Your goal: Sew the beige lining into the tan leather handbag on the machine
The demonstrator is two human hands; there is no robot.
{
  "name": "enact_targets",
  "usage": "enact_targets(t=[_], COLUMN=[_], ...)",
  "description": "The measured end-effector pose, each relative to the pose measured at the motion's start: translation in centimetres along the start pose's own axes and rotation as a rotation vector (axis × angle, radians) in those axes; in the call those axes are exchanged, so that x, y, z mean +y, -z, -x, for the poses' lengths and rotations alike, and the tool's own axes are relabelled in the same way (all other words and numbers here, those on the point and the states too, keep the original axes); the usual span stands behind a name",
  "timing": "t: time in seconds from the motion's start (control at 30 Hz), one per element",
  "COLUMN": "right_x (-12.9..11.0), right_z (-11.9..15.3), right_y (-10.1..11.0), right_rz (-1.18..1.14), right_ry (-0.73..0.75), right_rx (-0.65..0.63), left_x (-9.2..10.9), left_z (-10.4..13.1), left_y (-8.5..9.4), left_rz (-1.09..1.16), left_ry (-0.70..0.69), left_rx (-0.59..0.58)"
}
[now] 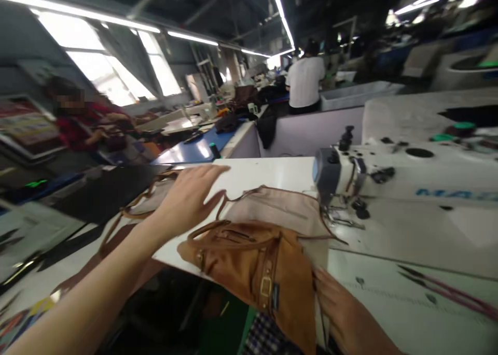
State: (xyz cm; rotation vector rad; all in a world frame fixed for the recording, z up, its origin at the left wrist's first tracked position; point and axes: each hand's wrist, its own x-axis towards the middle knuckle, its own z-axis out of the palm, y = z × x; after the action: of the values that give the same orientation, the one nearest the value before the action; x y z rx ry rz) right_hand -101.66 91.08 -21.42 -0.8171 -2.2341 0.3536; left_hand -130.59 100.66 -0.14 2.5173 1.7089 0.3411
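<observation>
brown bag: across surface near edge, contents hidden
left grip: apart, raised
right grip: at bag's right edge, cannot tell if clamped

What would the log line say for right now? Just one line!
left hand: open, near bag | right hand: at bag's side | bag: brown, across table edge | machine: right of bag

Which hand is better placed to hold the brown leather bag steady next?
Probably the right hand: its fingers are at the brown leather bag's edge. The left hand looks raised above the white tabletop.
</observation>
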Motion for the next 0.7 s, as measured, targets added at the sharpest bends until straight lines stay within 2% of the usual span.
enact_targets(t=[0.07,0.1,0.17,0.23,0.3,0.4,0.47,0.53,0.6,0.7], right_x=[-0.2,-0.3,-0.6,-0.7,-0.8,-1.0,-1.2,-1.5,-1.7,-1.8], right_z=[0.9,1.0,1.0,0.9,0.9,1.0,1.0,1.0,0.9,0.4], right_y=[0.0,0.2,0.6,0.9,1.1,1.3,1.5,1.8,2.2,2.4], right_rz=[0.020,0.019,0.005,-0.009,-0.012,-0.019,-0.020,-0.022,-0.041,-0.154], right_ry=[-0.077,-0.102,-0.135,-0.141,-0.141,-0.150,-0.194,-0.240,-0.261,-0.287], right_rx=[-0.054,-0.084,-0.135,-0.152,-0.160,-0.158,-0.126,-0.066,-0.009,0.051], left_x=[2.5,3.6,5.4,6.8,7.9,8.7,8.2,7.1,6.3,6.7], left_z=[0.6,1.1,1.9,1.9,0.9,-1.8,-3.5,-4.4,-4.2,-2.2], left_y=[-3.0,-4.8,-8.3,-10.8,-11.8,-11.3,-10.8,-10.6,-11.0,-11.9], left_rz=[0.013,0.018,0.032,-0.006,-0.106,-0.331,-0.462,-0.539,-0.549,-0.391], left_ry=[-0.470,-0.630,-0.768,-0.766,-0.714,-0.548,-0.430,-0.379,-0.432,-0.645], left_rx=[-0.191,-0.298,-0.443,-0.518,-0.573,-0.583,-0.575,-0.582,-0.620,-0.616])
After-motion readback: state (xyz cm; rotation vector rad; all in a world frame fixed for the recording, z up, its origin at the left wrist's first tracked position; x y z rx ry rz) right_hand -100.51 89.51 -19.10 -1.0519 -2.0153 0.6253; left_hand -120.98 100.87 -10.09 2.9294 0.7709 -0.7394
